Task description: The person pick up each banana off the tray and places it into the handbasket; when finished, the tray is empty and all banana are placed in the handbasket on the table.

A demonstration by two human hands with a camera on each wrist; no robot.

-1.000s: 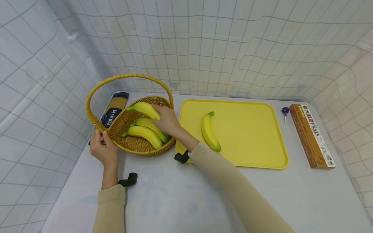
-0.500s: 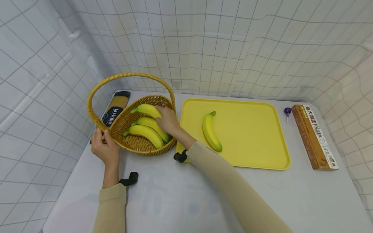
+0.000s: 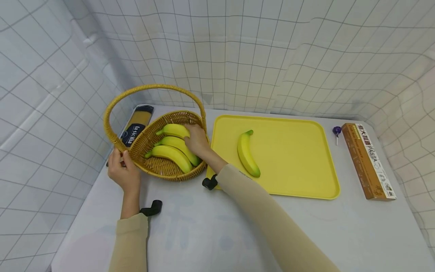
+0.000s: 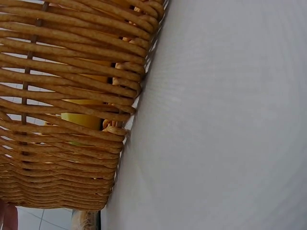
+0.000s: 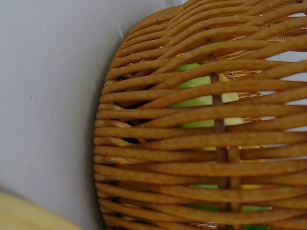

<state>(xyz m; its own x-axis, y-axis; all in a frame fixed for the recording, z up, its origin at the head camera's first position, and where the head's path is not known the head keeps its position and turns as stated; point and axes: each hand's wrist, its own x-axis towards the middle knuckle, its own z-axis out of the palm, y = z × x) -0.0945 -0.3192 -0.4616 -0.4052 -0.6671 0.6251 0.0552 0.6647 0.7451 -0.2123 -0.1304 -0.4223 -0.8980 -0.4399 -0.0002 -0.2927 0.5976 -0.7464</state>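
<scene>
Since the earlier head frame, little has shifted: the right hand [image 3: 197, 140] has sunk slightly deeper into the woven wicker basket with its hoop handle [image 3: 170, 170]. Its fingers are curled over the topmost yellow banana [image 3: 174, 130], whose long axis runs left from the grip, stem outermost. The left hand [image 3: 123, 172] grips the basket's near rim.

From the left wrist, only wicker wall [image 4: 67, 110] on the pale grey table [image 4: 220, 120] is seen.

From the right wrist, yellow-green peel [image 5: 199, 96] is glimpsed through the weave.
</scene>
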